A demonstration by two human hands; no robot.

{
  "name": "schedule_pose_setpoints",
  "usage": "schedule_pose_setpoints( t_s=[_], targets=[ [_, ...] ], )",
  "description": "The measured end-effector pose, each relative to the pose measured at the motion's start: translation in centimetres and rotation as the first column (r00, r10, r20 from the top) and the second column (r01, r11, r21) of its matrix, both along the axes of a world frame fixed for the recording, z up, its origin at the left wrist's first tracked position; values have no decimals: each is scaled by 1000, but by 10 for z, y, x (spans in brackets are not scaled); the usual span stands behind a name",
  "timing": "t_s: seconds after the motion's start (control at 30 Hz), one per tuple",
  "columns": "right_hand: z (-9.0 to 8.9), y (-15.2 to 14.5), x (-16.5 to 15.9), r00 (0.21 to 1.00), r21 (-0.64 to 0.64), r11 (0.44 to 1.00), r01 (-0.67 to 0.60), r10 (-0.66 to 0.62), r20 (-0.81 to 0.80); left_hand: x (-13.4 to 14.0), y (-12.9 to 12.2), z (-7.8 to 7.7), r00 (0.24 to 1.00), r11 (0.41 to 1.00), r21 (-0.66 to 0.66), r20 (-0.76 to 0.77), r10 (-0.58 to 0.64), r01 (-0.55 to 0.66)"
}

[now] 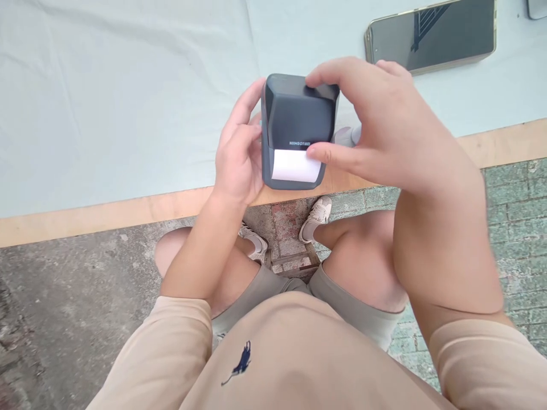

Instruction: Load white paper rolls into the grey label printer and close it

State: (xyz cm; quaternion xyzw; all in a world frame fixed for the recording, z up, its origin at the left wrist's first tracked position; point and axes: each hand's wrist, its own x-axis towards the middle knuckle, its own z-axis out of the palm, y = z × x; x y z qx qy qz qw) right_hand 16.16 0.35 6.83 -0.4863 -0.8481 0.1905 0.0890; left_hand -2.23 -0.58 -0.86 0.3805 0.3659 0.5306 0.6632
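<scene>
A dark label printer [302, 117] with "NIIMBOT" lettering is held above the table's near edge. A white label [294, 165] shows at its lower end, below the lettering. My left hand [239, 148] is closed round the printer's left side, its fingers partly hidden behind the body. From the right, my right hand [380, 125] grips the printer, with a fingertip on its upper end and the thumb at the label's top right corner. A pale rounded thing [347, 136] shows between my right hand and the printer; its kind is unclear.
A smartphone [431, 35] lies at the back right on a table [128, 102] with a pale blue cover and a bare wooden edge. Part of another object [537, 8] enters at the top right corner. My knees are below the table edge, above a paved floor [513, 228].
</scene>
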Motion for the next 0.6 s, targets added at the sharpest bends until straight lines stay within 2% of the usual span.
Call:
schedule_pose_setpoints(
  t_s=[0.23,0.3,0.33,0.37,0.43,0.47,0.5,0.53,0.6],
  targets=[
    [2,-3,1,1000,49,999,-10,9,29,-4,5,-8,1000,1000,4,-18,-5,5],
    [2,0,2,999,112,993,-35,36,-10,-6,7,-10,999,999,13,-5,-32,32],
    [2,0,2,998,173,985,-4,15,-61,-6,8,-11,999,999,21,-1,-37,37],
    [2,1,2,990,249,965,77,-43,-137,-6,9,-11,999,999,30,0,-32,32],
    [3,-1,2,924,366,871,328,-215,-316,-6,10,-11,1000,999,33,0,-16,16],
    [4,-2,1,883,379,822,425,-284,-375,-6,9,-10,1000,1000,23,3,-16,16],
    [5,-3,-1,864,374,804,463,-315,-392,-6,9,-10,1000,1000,10,7,-24,24],
    [5,-4,-3,879,368,823,433,-295,-374,-6,8,-9,999,999,-3,12,-36,36],
    [6,-5,-7,946,348,902,255,-159,-282,-5,7,-7,999,999,-6,16,-49,49]
  ],
)
